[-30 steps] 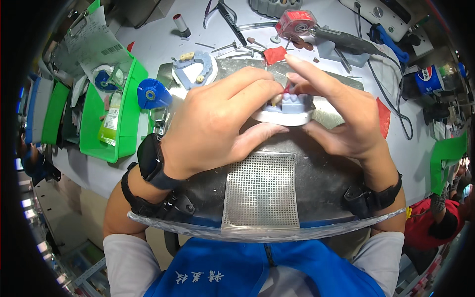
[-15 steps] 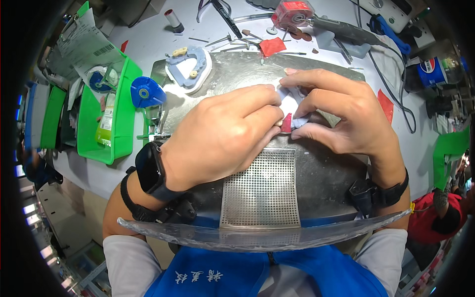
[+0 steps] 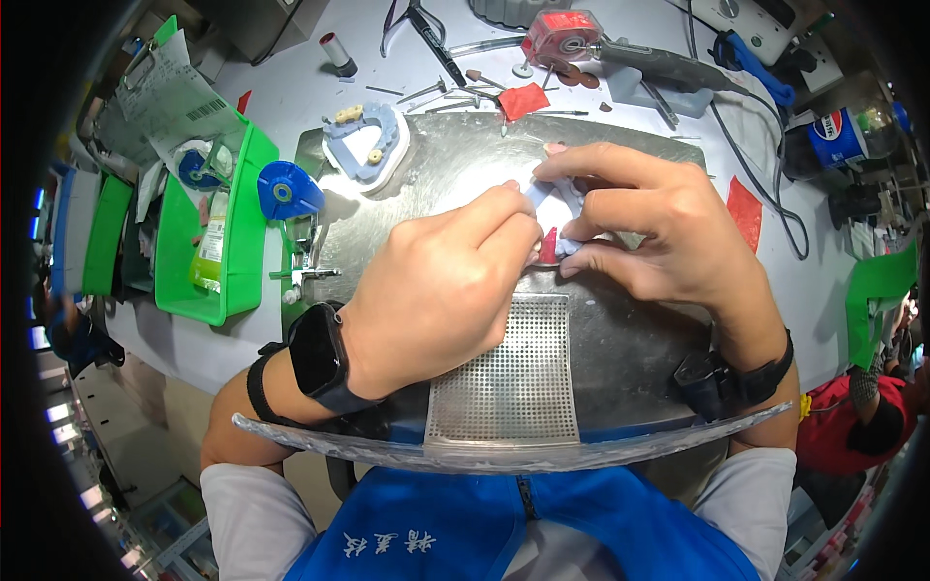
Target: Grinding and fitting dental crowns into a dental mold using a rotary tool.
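Over the metal bench plate, my right hand [image 3: 649, 218] grips a pale grey-blue dental model [image 3: 555, 207], fingers curled round its right side and far edge. My left hand [image 3: 446, 261] is closed at the model's left side, its thumb and fingertips pinched together. What sits in that pinch is mostly hidden by the hand. Between the two hands a dark red strip [image 3: 549, 246] shows against the near part of the model. Another dental model [image 3: 365, 145], grey on a white base with yellowish teeth, lies beyond my left hand.
A perforated metal panel [image 3: 504, 368] lies nearest me, beyond a clear shield edge [image 3: 513, 457]. To the left are a green bin [image 3: 228, 281] and a blue round piece [image 3: 290, 191]. Several burs, a red paper square [image 3: 523, 102] and a corded handpiece [image 3: 668, 63] lie at the back.
My left hand has drawn slightly back to the left and its fingers are more bunched. The right hand still holds the model. The whole view has shifted a little.
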Demonstrator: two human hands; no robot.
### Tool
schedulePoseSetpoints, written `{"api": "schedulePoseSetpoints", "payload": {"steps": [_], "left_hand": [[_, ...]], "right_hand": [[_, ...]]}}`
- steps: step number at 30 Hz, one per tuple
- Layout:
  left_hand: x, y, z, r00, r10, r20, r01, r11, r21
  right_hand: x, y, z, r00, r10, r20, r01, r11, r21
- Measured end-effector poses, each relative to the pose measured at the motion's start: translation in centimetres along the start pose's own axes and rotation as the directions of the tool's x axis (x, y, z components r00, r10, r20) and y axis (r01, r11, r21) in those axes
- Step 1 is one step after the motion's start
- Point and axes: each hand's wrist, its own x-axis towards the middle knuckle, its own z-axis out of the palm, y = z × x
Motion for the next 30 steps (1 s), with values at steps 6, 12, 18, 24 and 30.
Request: {"api": "schedulePoseSetpoints", "payload": {"steps": [6,12,18,24,30], "left_hand": [[1.1,1.1,-1.0,0.991,-0.007,-0.135,-0.012,0.991,-0.137],[1.0,-2.1,-1.3,0.967,-0.233,-0.102,0.162,0.874,-0.459],[1.1,-2.1,-1.5,0.931,-0.364,-0.017,0.203,0.554,-0.807],[0.7,-3.0,-1.4,0.952,-0.286,-0.11,0.158,0.765,-0.625],[0.8,-4.6,0.2,0.968,-0.202,-0.146,0.185,0.975,-0.123]], "right_hand": [[0.0,-0.3,-0.4,0.998,0.062,0.028,-0.064,0.997,0.05],[-0.1,0.6,-0.1,0.999,0.033,0.01,-0.034,0.996,0.078],[-0.1,6.7,-3.2,0.837,0.093,-0.539,-0.322,0.88,-0.348],[-0.5,7.8,-3.7,0.733,0.352,-0.582,-0.525,0.837,-0.154],[-1.0,10.9,-3.1,0.822,0.285,-0.494,-0.547,0.637,-0.543]]}}
